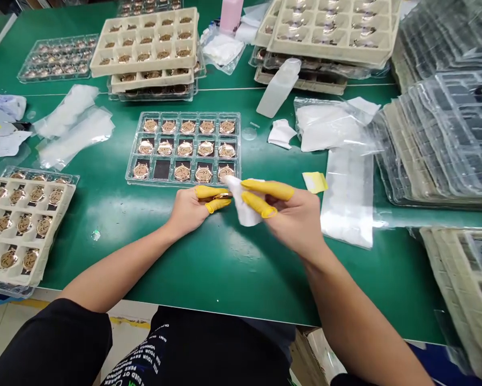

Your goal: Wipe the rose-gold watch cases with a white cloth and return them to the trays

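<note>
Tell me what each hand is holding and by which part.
The left hand pinches a gold-rimmed disc by its edge between yellow-cotted fingers; the right hand pinches a white cloth near its top.

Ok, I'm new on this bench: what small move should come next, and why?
Probably set the small gold-coloured piece from the left hand into the empty cell of the clear plastic tray: the white cloth in the right hand is against the piece, and that cell alone shows no round piece.
</note>
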### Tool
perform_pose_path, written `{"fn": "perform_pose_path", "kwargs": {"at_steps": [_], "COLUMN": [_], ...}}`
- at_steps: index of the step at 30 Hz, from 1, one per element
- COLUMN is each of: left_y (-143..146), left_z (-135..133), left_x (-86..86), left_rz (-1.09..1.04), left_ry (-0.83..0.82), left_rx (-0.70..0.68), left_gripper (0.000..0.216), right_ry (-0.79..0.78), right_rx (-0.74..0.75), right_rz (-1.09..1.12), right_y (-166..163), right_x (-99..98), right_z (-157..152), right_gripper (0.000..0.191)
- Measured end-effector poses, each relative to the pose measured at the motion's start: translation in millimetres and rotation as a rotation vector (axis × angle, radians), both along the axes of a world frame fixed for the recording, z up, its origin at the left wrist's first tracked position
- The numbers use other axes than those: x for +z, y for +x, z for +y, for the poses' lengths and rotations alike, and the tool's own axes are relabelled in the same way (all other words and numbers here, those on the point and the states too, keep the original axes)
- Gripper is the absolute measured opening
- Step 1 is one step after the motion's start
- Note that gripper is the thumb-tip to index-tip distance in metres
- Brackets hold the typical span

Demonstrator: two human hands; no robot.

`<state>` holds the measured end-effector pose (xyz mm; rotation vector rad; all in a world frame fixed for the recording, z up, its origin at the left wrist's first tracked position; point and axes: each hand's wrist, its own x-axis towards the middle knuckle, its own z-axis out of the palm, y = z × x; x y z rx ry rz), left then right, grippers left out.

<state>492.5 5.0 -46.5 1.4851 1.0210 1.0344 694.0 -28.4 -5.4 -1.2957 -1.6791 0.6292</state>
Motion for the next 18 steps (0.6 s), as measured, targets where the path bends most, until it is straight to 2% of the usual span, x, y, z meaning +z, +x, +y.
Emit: {"fn": "perform_pose_path", "kwargs": {"at_steps": [3, 8, 11, 13, 18], "left_y": [-1.6, 0.1, -1.8, -2.5, 2.9], "left_z": [-0.9, -3.3, -6.2, -8.9, -15.4], "left_x": [-1.9, -1.0, 3.7, 5.1, -0.5], "left_rz": [0.006, -0.027, 0.093, 0.160, 0.032], "left_ry": [0.090, 0.115, 0.218, 0.267, 0.104], "left_rx": [-0.049, -0.033, -0.056, -0.081, -0.031], "left_gripper": [0.016, 0.018, 0.010, 0.015, 0.012], "right_ry": [0.175, 0.462, 0.556, 0.601, 0.639], "right_rx": [0.064, -0.071, -0.057, -0.026, -0.087], "right_rz": [-0.104, -0.290, -0.410, -0.498, -0.554], "right_y": [-5.3, -6.1, -11.3, -14.7, -11.9], "right_x": [-9.1, -19.1, -18.3, -18.0, -22.5], "right_z": [1.6, 0.2, -3.3, -4.5, -3.1], "right_gripper": [0.026, 0.039, 0.041, 0.037, 0.036]}}
